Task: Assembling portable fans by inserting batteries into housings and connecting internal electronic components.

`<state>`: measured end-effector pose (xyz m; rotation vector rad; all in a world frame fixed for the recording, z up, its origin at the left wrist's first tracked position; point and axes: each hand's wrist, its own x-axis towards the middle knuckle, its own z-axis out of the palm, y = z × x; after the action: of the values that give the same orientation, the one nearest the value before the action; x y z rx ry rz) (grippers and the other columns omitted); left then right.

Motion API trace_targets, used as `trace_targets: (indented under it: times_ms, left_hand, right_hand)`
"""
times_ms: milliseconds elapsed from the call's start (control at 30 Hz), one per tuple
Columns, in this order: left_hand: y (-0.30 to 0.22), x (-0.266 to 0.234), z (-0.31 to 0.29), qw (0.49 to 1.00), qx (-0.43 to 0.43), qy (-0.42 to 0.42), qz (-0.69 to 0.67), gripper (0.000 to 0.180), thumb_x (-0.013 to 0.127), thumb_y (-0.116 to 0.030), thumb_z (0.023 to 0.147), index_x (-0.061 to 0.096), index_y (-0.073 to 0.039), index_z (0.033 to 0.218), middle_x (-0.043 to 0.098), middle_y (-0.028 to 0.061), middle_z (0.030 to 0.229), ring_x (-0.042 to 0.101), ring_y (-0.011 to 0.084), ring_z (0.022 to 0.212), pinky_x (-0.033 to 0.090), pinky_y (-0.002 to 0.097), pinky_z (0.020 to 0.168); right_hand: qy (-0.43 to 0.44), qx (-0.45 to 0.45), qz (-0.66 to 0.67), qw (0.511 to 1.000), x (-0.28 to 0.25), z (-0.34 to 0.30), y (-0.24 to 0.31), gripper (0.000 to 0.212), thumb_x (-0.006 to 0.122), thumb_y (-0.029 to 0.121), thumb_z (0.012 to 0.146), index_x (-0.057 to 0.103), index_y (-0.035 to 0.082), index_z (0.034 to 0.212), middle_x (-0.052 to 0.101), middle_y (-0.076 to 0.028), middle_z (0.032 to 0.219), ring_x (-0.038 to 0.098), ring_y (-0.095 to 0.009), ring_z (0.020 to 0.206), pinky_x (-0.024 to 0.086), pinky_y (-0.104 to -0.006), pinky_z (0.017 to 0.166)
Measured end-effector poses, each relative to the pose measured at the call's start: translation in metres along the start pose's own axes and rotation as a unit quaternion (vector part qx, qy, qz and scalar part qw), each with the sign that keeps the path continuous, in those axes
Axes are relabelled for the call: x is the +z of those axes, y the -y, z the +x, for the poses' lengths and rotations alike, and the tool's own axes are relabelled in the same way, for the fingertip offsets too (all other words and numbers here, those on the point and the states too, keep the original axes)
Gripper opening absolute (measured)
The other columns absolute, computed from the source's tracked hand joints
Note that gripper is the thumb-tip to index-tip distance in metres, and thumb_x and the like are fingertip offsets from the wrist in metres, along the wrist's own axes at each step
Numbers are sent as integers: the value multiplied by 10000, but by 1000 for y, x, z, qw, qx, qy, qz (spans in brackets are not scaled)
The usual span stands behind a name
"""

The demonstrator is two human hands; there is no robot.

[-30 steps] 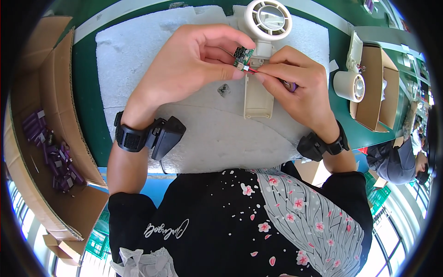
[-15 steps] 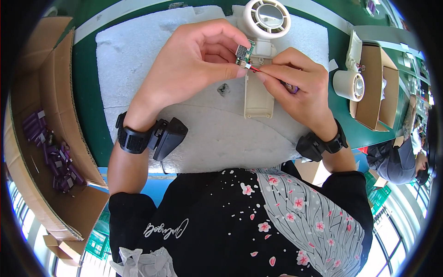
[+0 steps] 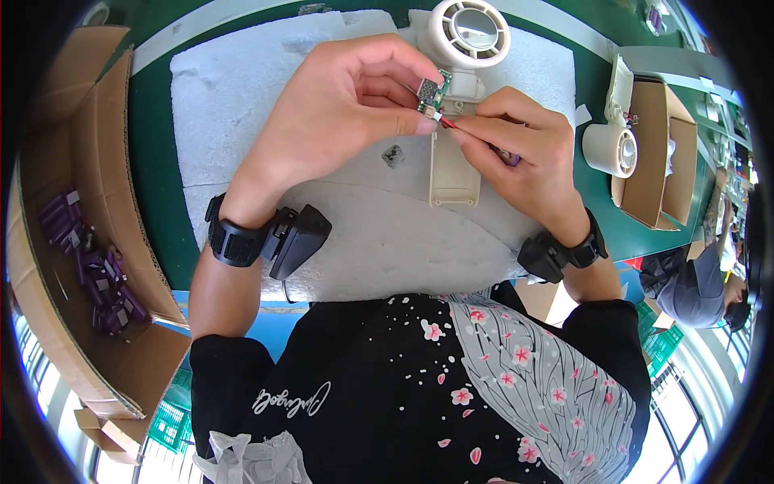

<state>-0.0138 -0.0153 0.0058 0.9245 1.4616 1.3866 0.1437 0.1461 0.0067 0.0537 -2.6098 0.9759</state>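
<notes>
My left hand [image 3: 322,117] pinches a small green circuit board [image 3: 432,90] between thumb and forefinger, its other fingers curled behind. A white plug [image 3: 436,115] with red wires [image 3: 447,123] meets the board's lower edge; whether it is fully seated I cannot tell. Closed around those wires is my right hand [image 3: 532,149], thumb against forefinger. Part of a purple battery [image 3: 509,157] shows within its curled fingers. Beneath the hands lies an open cream handle shell [image 3: 454,177], joined to a round cream fan head [image 3: 468,34] beyond.
White foam [image 3: 347,234] covers the green table [image 3: 153,169]. At left, a cardboard box [image 3: 105,161] holds several purple batteries [image 3: 101,282]. To the right, another cream fan [image 3: 610,150] stands by a smaller carton [image 3: 645,153]. A dark scrap [image 3: 393,156] lies on the foam. Another person [image 3: 693,282] is at far right.
Both hands keep their grips on the board and the wires. The board sits very slightly farther right in the picture, as do the foam and fan.
</notes>
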Motion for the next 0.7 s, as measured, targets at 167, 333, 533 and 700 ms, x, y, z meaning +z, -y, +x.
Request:
trace_targets:
  times_ms: [167, 333, 533, 700]
  left_hand:
    - [-2, 2, -2, 1000, -2, 0, 12, 340, 687, 93, 780, 638, -8, 1101, 656, 49, 974, 637, 116, 876, 542, 247, 799]
    - [3, 3, -2, 996, 53, -15, 67, 383, 658, 109, 784, 643, -15, 1147, 657, 50, 983, 632, 119, 881, 534, 247, 807]
    - [4, 14, -1, 981, 134, -37, 135, 411, 621, 118, 784, 634, -18, 1172, 660, 54, 999, 624, 122, 892, 525, 260, 822]
    - [6, 22, -1, 974, 134, -82, 162, 421, 611, 111, 787, 626, -23, 1185, 660, 57, 994, 623, 121, 887, 518, 263, 836]
  right_hand:
    - [3, -8, -5, 1000, 1, 1, -1, 154, 742, -14, 717, 718, 13, 867, 587, -45, 750, 529, -139, 564, 401, -247, 485]
    - [-1, -19, 1, 1000, -1, 2, -4, 127, 739, -14, 720, 709, 4, 842, 587, -49, 741, 543, -144, 568, 408, -252, 486]
    - [-69, 18, 12, 997, 5, 7, 3, 242, 745, -12, 718, 664, 10, 945, 617, -52, 862, 575, -115, 586, 424, -228, 479]
    - [-95, 36, -10, 995, 8, 10, 6, 340, 761, -6, 712, 635, 30, 1026, 620, -53, 956, 596, -75, 607, 421, -192, 467]
